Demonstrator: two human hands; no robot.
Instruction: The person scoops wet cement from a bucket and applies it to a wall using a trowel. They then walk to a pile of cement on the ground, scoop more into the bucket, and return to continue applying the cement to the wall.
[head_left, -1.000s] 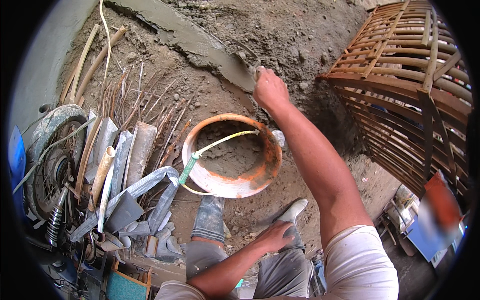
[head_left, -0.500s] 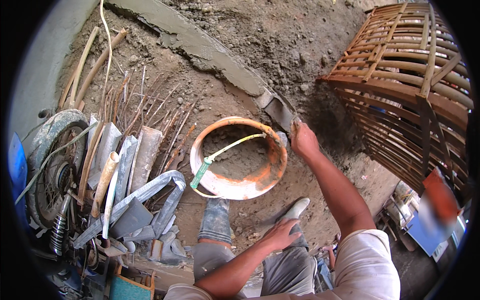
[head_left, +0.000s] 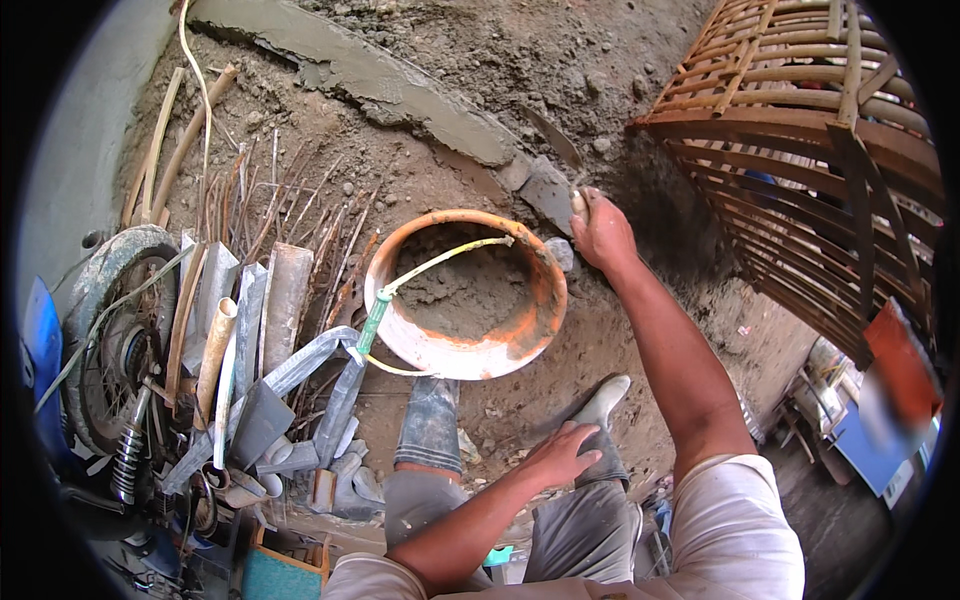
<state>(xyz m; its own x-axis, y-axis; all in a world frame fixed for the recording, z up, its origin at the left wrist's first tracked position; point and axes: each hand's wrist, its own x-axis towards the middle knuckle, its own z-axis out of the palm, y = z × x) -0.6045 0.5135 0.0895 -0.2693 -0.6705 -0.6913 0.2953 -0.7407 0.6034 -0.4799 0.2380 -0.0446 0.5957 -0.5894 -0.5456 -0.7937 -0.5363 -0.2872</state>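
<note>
My right hand (head_left: 604, 232) is closed around the handle of a trowel. The trowel's dark blade (head_left: 553, 136), seen nearly edge-on, is over the far side of a low wall (head_left: 400, 92) coated with wet grey mortar. A bare grey block (head_left: 548, 192) forms the wall's near end, just left of that hand. Fingers stretched out, my left hand (head_left: 562, 455) rests on my bent leg and holds nothing. Between wall and legs stands a white and orange bucket (head_left: 480, 368) with grey mortar (head_left: 460, 290) inside. Its cord handle with a green grip (head_left: 374, 320) lies across the rim.
Bamboo slats form a large crate (head_left: 790, 130) at the right. On the left are a motorcycle wheel (head_left: 120, 335), metal profiles (head_left: 285, 310), pipes and thin rods (head_left: 290, 190). A small stone (head_left: 560, 254) lies beside the bucket. Loose soil surrounds the wall.
The trowel blade has gone from the wall's near end to its far side, turning edge-on. My left hand stays on my leg. The whole view has shifted slightly.
</note>
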